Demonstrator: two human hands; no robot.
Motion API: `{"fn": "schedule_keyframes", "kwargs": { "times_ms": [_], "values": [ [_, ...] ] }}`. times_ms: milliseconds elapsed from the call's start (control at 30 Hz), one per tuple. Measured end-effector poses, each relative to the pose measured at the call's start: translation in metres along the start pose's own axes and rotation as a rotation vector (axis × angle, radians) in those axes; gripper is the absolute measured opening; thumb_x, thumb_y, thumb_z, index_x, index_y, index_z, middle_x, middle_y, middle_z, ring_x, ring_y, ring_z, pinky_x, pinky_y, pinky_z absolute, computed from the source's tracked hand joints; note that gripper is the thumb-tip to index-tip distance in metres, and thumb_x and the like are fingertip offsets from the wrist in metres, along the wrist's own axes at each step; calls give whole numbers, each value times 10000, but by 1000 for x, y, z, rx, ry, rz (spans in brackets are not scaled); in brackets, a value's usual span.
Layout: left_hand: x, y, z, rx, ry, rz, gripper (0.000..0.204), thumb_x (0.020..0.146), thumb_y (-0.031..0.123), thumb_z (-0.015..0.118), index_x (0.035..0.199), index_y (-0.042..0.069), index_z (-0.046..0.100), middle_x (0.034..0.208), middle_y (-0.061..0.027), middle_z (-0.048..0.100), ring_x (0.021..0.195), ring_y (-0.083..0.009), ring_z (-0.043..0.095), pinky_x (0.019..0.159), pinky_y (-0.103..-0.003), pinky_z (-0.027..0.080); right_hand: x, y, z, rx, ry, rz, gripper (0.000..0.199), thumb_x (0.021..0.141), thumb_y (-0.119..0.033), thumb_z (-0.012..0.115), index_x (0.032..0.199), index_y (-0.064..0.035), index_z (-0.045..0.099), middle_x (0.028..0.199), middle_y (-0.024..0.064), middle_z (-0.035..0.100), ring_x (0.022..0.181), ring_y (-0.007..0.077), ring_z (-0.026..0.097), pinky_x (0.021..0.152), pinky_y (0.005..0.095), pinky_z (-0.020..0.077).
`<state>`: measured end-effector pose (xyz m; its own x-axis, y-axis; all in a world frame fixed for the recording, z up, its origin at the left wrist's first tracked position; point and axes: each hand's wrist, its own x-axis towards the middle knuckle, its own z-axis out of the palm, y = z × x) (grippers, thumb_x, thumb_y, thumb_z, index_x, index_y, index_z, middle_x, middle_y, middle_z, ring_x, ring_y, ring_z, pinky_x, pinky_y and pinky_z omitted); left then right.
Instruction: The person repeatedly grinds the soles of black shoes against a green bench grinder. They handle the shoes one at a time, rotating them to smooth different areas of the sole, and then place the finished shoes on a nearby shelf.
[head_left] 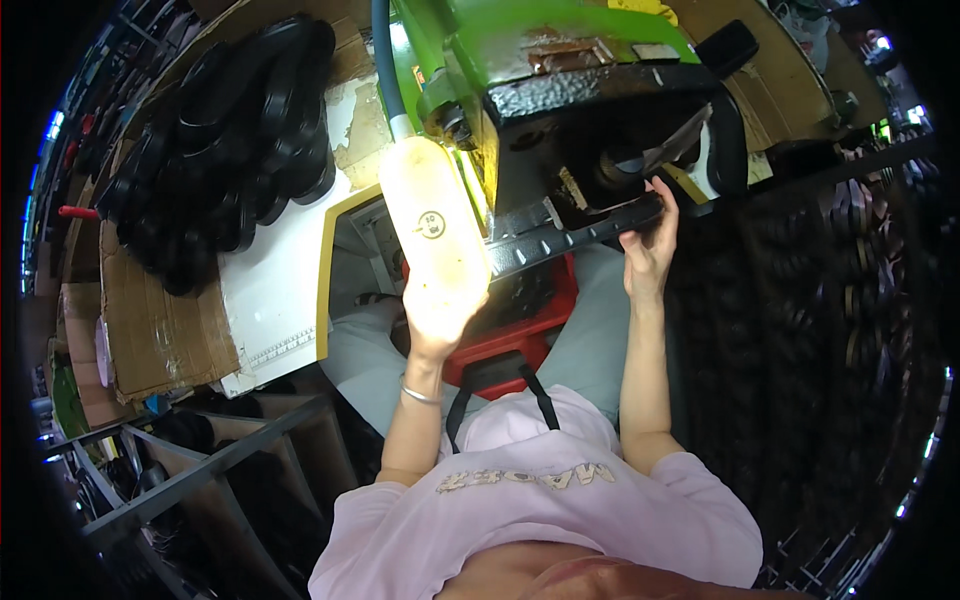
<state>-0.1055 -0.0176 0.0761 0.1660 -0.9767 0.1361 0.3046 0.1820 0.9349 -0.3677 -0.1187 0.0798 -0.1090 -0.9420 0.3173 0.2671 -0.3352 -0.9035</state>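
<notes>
My left hand (445, 315) is closed around the lower end of a pale, sole-shaped piece (425, 195), which looks like a shoe sole with a round stamp. It is upright in front of the machine and washed out by bright light. My right hand (652, 245) grips the right end of a black bar-like strip (570, 242) with light marks, thumb below and fingers above. The strip runs along the front of a green and black machine (600, 110); whether it belongs to the machine I cannot tell. Glare hides some left fingers.
Black shoes or soles (230, 130) lie heaped on the white table (270, 300) at left, next to cardboard (170, 340). A yellow edge (325, 280) borders the table cutout. Below are a red stool (500, 360) and a metal rack (215, 465); dark rows of goods (800, 330) stand at right.
</notes>
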Motion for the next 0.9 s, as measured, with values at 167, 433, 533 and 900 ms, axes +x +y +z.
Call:
{"fn": "schedule_keyframes", "kwargs": {
  "times_ms": [167,433,533,900],
  "values": [
    [15,2,-7,198,-25,184,574,657,-129,729,1176,-20,510,1109,-120,574,1027,-226,580,942,-344,469,9,15,2,-13,-39,1,943,674,-208,885,1430,-14,356,1366,95,395,1181,196,485,985,328,453],
    [0,27,-34,197,150,177,489,660,-50,773,1063,0,501,1022,-124,601,947,-195,601,861,-315,486,-9,24,36,-256,-63,-55,939,693,-220,861,1431,42,343,1408,94,326,1175,218,507,951,336,508],
    [-8,16,-63,34,207,177,524,658,23,824,1068,17,498,1028,-128,582,972,-206,579,887,-318,464,-20,25,53,-306,-38,-111,862,694,-201,862,1381,59,410,1389,122,348,1169,225,513,942,332,510],
    [0,-42,-124,-265,88,-222,543,631,-20,826,1093,20,544,1096,-111,599,1047,-226,592,932,-340,466,-36,19,85,-548,-72,-319,545,605,-20,805,1095,88,592,1059,125,620,962,242,600,832,346,506]
  ]
}}
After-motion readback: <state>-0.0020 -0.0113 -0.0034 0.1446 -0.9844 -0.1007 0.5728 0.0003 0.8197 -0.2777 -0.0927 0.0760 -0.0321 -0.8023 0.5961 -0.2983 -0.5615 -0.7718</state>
